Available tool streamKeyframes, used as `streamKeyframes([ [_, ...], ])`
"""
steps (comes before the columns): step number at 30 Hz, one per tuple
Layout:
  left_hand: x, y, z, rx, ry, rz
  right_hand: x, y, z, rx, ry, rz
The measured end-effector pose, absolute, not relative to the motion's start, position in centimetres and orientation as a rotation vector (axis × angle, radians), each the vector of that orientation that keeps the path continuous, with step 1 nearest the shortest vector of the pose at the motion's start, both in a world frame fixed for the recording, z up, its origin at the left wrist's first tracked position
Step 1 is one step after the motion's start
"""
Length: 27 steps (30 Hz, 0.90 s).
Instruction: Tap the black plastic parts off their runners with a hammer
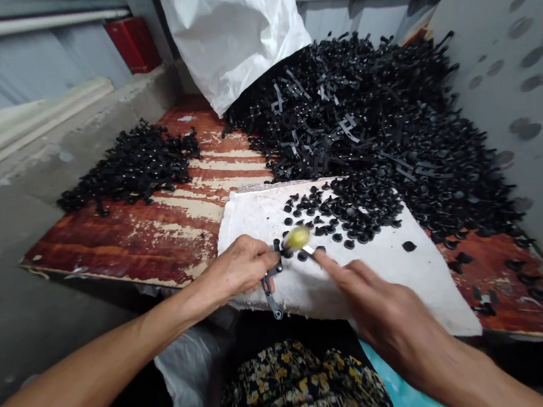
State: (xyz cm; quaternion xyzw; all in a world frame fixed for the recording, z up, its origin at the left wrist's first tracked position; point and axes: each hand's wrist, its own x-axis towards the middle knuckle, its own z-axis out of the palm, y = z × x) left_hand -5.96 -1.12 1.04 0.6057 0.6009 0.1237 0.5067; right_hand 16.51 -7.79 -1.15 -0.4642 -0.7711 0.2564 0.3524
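My left hand [247, 264] pinches a dark plastic bracket [274, 301] with arms and round ends, held over the near edge of a white cloth [248, 217]. In my right hand [384, 305] is a small mallet with a yellow head [298, 237], blurred by motion. Its head is close to the far end of the bracket; whether they touch I cannot tell. Just beyond lie many small black round-headed plugs [353, 212], scattered and heaped on the cloth. A single plug [409, 246] lies apart on the right.
A big heap of dark brackets [368, 102] fills the back right, below a white sack [237, 33]. Another dark pile [132, 162] sits at left on the worn red board [105, 243]. A grey panel [529, 93] stands at right; a concrete ledge [11, 220] borders the left.
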Motion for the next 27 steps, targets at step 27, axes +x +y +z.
streamKeyframes([
  [27, -6.8, -5.1, 0.3, 1.282, 1.233, 0.726, 13.6, -5.8, -0.2, -1.138, -1.359, 1.327],
])
